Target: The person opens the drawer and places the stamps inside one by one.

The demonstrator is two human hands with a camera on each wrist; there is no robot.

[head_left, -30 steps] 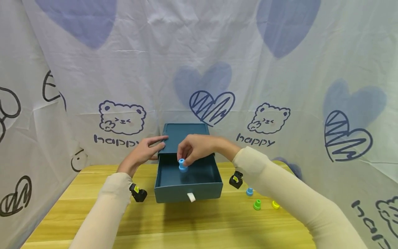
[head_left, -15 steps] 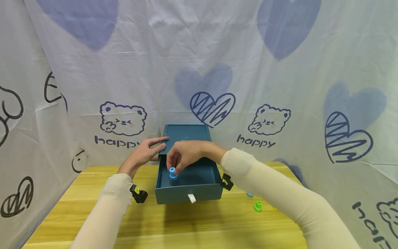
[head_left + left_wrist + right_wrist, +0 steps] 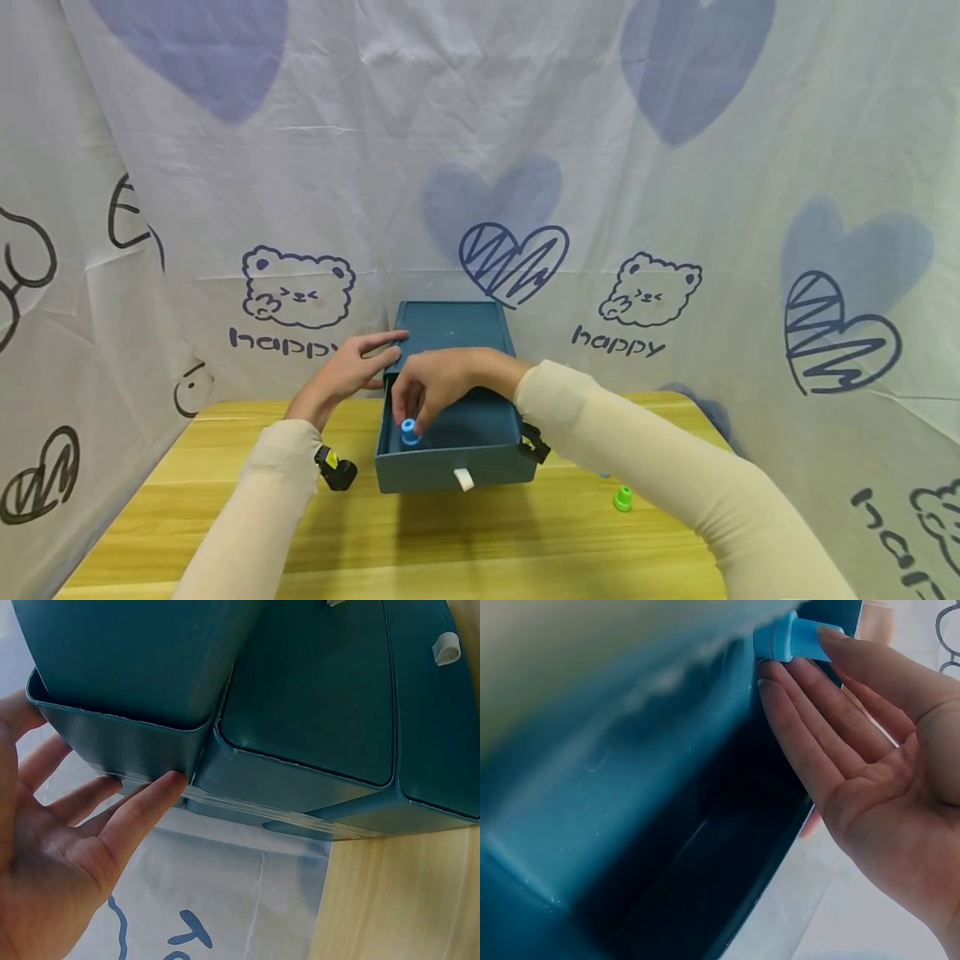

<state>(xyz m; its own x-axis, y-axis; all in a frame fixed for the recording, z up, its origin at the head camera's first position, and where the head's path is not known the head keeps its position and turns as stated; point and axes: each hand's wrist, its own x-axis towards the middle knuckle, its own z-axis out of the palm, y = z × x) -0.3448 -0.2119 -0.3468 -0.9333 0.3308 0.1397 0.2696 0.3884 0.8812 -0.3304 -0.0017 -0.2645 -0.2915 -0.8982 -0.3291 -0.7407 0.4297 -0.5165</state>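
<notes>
White cloth printed with hearts and bears (image 3: 300, 287) hangs behind and beside a pale wooden bench (image 3: 480, 542). On the bench stands a teal drawer box (image 3: 450, 321) with its drawer (image 3: 457, 467) pulled out toward the person. The left hand (image 3: 348, 371) lies against the box's left side, fingers (image 3: 142, 814) straight and spread, holding nothing. The right hand (image 3: 435, 383) reaches down into the drawer's front left corner, fingers (image 3: 817, 742) nearly straight, their tips touching a small blue peg (image 3: 408, 431). A green peg (image 3: 622, 498) stands on the bench, well to the right.
</notes>
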